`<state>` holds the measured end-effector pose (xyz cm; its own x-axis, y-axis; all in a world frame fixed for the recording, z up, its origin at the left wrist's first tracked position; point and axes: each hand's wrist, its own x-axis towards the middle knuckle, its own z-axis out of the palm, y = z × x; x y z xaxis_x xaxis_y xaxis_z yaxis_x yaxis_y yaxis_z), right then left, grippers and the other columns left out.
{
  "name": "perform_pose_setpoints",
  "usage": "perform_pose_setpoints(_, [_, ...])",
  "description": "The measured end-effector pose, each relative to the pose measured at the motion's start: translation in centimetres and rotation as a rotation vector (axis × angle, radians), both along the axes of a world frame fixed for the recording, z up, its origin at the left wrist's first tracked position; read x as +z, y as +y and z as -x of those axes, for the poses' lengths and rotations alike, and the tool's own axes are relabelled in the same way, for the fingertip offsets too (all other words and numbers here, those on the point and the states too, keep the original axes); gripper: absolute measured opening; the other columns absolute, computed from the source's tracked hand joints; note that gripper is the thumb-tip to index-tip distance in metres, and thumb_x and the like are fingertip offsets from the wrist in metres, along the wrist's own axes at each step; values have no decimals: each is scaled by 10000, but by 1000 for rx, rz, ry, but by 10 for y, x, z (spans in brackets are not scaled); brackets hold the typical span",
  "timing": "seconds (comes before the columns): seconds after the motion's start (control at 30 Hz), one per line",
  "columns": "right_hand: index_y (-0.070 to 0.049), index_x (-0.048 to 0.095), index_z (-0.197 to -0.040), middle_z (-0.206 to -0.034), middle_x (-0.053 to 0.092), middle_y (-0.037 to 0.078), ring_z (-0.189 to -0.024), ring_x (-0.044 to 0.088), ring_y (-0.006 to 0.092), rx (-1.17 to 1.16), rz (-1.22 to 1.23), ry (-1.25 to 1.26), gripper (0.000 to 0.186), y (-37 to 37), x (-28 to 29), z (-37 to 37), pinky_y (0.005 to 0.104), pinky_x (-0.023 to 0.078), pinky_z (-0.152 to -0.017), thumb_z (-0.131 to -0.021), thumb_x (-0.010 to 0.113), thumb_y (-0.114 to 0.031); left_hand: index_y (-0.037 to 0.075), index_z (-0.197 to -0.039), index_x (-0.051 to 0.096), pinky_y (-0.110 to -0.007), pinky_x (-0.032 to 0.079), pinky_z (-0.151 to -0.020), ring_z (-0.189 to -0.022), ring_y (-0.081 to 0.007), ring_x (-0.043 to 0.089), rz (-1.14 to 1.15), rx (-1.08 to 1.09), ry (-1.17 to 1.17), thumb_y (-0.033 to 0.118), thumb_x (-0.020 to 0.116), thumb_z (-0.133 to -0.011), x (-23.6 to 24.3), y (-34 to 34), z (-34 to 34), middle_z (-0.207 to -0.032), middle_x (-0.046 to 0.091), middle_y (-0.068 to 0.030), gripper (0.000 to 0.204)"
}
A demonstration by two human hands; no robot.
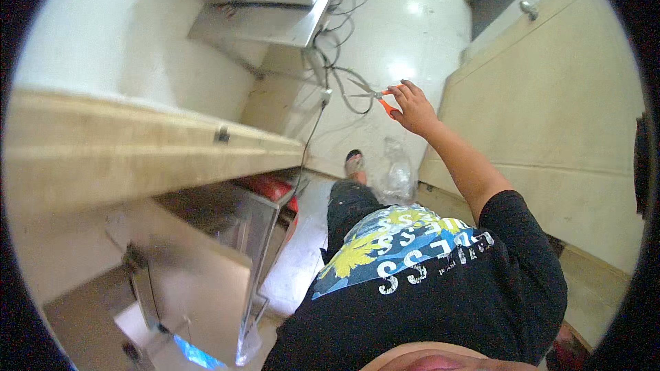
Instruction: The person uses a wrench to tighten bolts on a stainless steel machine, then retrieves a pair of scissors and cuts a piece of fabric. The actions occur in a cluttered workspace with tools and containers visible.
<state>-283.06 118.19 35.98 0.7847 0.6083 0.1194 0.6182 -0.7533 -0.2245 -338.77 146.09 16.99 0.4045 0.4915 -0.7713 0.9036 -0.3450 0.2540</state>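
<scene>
My right hand [412, 108] is raised out in front of me at chest height, shut on a pair of scissors [375, 93] with orange handles. The metal blades point left and are slightly apart. Grey cables [337, 75] hang just beyond the blade tips. My left hand is not in view. I am wearing a black shirt with a printed front, and one foot [354, 162] is stepping forward on the pale floor.
A long beige counter edge [137, 144] runs along my left, with a metal cabinet [206, 261] below it. A steel appliance [268, 0] stands ahead. A clear plastic bag [399, 172] lies on the floor. A cream door [550, 96] with a knob is on my right.
</scene>
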Motion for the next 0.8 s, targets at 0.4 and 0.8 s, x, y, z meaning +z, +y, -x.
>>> perform_pose_setpoints(0.4, [-72,593,-1257,-1114,661,146,-1056,584,361,-468,-107,29,411,-92,96,-61,458,477,-900,-854,667,-108,-39,-1182,616,-346,513,-857,-944,-242,655,595,120,-691,81,666,-883,103,27,-546,-1046,695,-132,326])
perform_pose_setpoints(0.8, [-43,548,-1298,-1034,690,216,-937,682,366,-853,-318,304,436,-182,89,-113,429,533,-830,-893,660,-162,32,-1167,640,-433,529,-867,-997,-355,682,264,-493,-741,232,675,-866,151,-5,-820,-1067,706,-206,363])
